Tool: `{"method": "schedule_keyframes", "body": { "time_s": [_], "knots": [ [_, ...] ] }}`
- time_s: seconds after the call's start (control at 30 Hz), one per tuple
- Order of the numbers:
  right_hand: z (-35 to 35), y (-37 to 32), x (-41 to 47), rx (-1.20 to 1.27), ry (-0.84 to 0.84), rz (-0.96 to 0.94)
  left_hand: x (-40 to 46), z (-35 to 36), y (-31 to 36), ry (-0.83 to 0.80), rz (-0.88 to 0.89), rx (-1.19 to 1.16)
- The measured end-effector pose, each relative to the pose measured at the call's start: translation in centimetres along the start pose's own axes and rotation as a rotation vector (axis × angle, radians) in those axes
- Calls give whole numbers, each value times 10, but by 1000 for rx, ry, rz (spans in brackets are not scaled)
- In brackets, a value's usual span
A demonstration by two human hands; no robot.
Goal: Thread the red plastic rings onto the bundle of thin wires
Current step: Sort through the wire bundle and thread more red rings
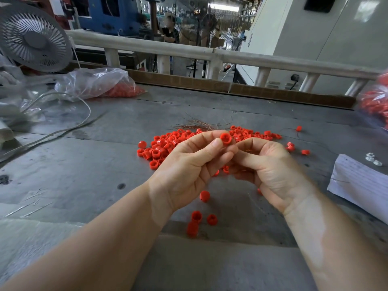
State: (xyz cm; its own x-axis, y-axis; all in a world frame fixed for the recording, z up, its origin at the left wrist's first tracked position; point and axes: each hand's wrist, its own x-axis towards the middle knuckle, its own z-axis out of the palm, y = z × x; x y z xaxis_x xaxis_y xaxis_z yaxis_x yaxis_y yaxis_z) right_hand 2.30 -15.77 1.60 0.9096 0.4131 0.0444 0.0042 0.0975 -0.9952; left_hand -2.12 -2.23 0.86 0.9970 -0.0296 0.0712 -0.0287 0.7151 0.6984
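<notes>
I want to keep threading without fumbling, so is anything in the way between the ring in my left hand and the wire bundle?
Nothing visible. The left hand pinches a red ring right beside the wire bundle, whose gathered end is hidden behind both hands.

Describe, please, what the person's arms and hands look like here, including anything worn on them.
Both forearms are bare as far as the picture shows, with no sleeves in view. The left hand and right hand wear no gloves, and no rings, watch or wristband can be seen. The fingernails that show are short and unpainted. No markings or tape appear on either arm.
</notes>
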Motion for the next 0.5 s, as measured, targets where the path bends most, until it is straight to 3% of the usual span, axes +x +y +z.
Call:
{"method": "schedule_keyframes", "body": {
  "time_s": [0.23, 0.5],
  "knots": [
    [-5, 4, 5, -141, 113, -302, 2, -2, -2, 91, 22, 67],
    [3, 0, -1, -478, 34, -582, 0, -1, -1, 117, 14, 118]
  ]
}}
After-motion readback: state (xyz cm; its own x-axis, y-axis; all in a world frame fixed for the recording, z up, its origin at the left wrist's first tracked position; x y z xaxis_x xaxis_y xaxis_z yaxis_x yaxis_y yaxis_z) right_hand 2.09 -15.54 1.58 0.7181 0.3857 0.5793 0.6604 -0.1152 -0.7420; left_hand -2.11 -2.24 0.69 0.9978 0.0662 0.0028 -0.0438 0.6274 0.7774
